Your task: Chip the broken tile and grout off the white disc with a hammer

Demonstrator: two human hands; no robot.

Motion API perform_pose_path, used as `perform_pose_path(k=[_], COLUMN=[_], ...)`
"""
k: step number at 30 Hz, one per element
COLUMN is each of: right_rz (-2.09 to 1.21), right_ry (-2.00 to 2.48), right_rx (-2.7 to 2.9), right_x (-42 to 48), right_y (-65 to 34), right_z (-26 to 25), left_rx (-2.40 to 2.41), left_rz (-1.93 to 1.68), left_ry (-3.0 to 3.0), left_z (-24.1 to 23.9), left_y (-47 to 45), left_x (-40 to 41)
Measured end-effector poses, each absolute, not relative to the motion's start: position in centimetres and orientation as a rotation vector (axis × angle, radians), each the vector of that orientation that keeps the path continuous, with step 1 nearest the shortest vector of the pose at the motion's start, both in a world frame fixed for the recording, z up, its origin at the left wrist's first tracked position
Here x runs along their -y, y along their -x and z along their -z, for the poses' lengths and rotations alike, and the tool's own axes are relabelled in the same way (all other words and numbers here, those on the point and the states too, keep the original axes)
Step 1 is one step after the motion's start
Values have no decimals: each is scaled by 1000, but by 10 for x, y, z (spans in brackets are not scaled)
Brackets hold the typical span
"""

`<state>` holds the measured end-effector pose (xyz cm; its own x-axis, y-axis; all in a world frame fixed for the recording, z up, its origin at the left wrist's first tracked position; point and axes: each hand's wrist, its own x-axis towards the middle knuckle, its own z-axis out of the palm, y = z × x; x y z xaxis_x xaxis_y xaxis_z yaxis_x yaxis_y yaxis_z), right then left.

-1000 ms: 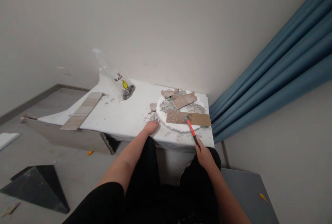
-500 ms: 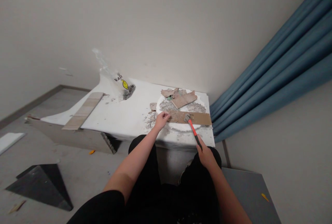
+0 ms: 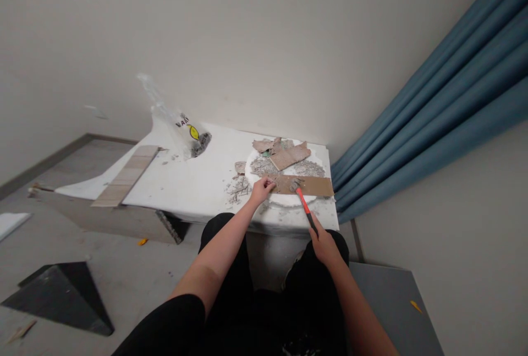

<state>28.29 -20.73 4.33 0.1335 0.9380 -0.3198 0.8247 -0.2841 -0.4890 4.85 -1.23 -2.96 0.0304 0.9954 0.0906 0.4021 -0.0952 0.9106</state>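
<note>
My right hand [image 3: 322, 243] is closed round the dark grip of a red-handled hammer [image 3: 302, 204], whose head rests on a long brown tile strip [image 3: 315, 185]. The strip lies across a round white disc [image 3: 289, 201] on a white slab [image 3: 198, 180]. My left hand [image 3: 262, 189] pinches the strip's left end, fingers curled. Broken brown tile pieces [image 3: 284, 153] and grey crumbs lie on the far part of the disc.
A clear plastic bag [image 3: 181, 127] with a yellow mark stands at the slab's back left. A beige tile strip [image 3: 126, 181] lies on its left wing. A dark triangular slab [image 3: 61, 295] lies on the floor at left. Blue curtains [image 3: 433, 108] hang right.
My left hand left the slab's front edge, moved up to the brown strip's left end and closed on it. The hammer stays on the strip.
</note>
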Motion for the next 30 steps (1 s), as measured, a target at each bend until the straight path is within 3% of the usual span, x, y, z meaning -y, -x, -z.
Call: perform_pose_path(k=[21,30], right_rz=[-884,-820], right_ry=[2157,1921], right_rx=[1731,1820], right_x=[207,201], right_y=[-283,-261], right_z=[-45,-71], left_rx=[-1447,-1427], left_rz=[-1039,-1061], left_ry=[-1713,-1802], left_z=[40,47], left_y=[-47,-51], left_x=[9,14])
